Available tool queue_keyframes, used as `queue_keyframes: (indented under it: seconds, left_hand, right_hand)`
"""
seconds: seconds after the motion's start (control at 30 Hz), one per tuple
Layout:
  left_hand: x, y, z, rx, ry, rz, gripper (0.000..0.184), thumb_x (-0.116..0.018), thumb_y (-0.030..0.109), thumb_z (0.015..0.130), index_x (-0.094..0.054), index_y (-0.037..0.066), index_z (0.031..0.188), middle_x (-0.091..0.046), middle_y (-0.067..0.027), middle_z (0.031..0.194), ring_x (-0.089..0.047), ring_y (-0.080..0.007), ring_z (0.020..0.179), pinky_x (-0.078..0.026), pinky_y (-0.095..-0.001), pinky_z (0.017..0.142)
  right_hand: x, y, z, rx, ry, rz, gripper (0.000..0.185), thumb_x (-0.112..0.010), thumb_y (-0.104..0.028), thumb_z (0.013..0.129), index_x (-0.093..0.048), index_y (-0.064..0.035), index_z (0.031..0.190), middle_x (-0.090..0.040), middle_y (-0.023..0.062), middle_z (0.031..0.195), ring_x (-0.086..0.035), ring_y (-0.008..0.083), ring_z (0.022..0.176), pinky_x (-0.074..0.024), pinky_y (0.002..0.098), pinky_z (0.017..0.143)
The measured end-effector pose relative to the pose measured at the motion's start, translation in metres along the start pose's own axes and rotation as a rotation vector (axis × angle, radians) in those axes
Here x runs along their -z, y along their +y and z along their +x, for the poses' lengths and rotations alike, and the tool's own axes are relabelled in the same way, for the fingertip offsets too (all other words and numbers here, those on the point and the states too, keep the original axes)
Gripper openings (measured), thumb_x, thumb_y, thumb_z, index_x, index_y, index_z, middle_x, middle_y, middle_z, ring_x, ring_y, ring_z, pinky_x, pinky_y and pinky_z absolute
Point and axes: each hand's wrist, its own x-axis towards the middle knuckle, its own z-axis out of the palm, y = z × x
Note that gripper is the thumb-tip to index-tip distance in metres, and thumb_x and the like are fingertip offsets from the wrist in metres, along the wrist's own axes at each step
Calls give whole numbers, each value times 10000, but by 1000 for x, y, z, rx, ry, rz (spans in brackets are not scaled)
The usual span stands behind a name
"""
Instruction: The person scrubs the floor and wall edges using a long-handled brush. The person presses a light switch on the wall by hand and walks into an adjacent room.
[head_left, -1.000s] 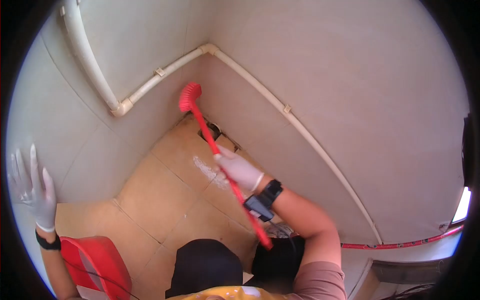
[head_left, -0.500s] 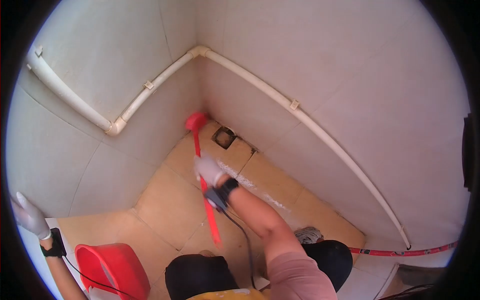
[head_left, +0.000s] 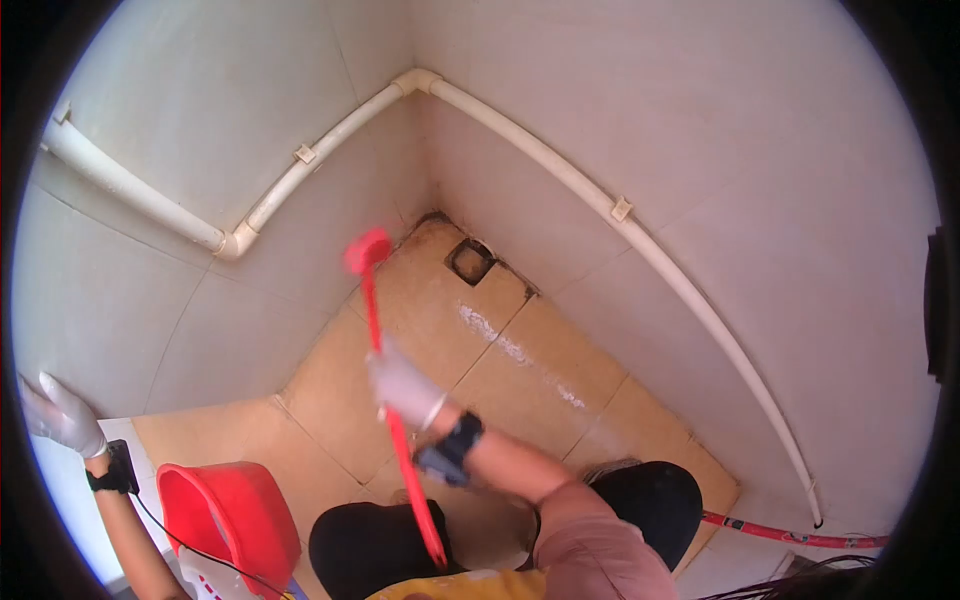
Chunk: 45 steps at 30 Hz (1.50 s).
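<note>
My gloved right hand (head_left: 403,388) is wrapped round the handle of a red long-handled brush (head_left: 372,305). The brush head is up at the foot of the left wall, slightly blurred, and the handle's end reaches down beside my knee. At the far left, my gloved left hand (head_left: 65,415) has its fingers stretched out against the wall and holds nothing. Below it stands a red bucket (head_left: 255,500). White powder (head_left: 500,340) lies in a streak on the tan floor tiles, to the right of my right hand.
A square floor drain (head_left: 470,262) is near the corner. White pipes (head_left: 540,150) run along both walls (head_left: 760,170). Low at the right is a red patterned strip (head_left: 800,538). My dark-clothed knees (head_left: 650,505) are at the bottom.
The brush head has moved from the corner left along the wall's foot. My right hand has shifted down and left with it. My left hand stays at the far left.
</note>
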Motion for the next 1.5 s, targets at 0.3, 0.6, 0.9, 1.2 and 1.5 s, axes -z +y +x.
queue_keyframes:
  seconds: [0.3,0.6,0.9,1.2,1.5]
  left_hand:
    - [23,42,12,-68,97,-42,445,-463,314,905,-457,3,1223,-524,-194,1148,-467,-357,1040,-332,-445,904]
    - [44,37,19,-72,113,-3,430,-470,278,901,-450,10,1237,-493,-189,1192,-434,-351,1084,-310,-449,937]
    - [48,50,12,-34,74,-43,425,-479,250,895,-445,15,1247,-465,-189,1228,-405,-349,1122,-291,-452,966]
    - [36,43,13,-56,73,5,437,-455,267,902,-436,12,1256,-459,-201,1240,-405,-361,1136,-296,-449,965]
    - [30,67,26,-110,146,-21,436,-445,254,909,-419,16,1273,-436,-212,1260,-392,-365,1155,-282,-468,980]
  right_hand:
    - [23,82,93,36,276,-283,604,-429,-131,879,-99,30,1359,-519,111,610,-506,240,433,-429,318,380]
    - [-34,30,3,-78,40,-64,556,-418,-100,860,-124,-37,1327,-464,87,591,-491,212,414,-430,361,347]
    - [-58,22,-59,-39,-100,102,261,-431,-134,862,-309,-66,1083,-427,41,592,-470,179,431,-423,346,368]
    - [-19,11,0,-196,74,1,540,-387,-163,882,-167,-22,1355,-512,127,668,-551,220,517,-463,354,390]
    - [38,-88,-7,394,445,-652,615,-391,-213,921,-33,-106,1409,-568,242,681,-547,414,576,-418,485,521]
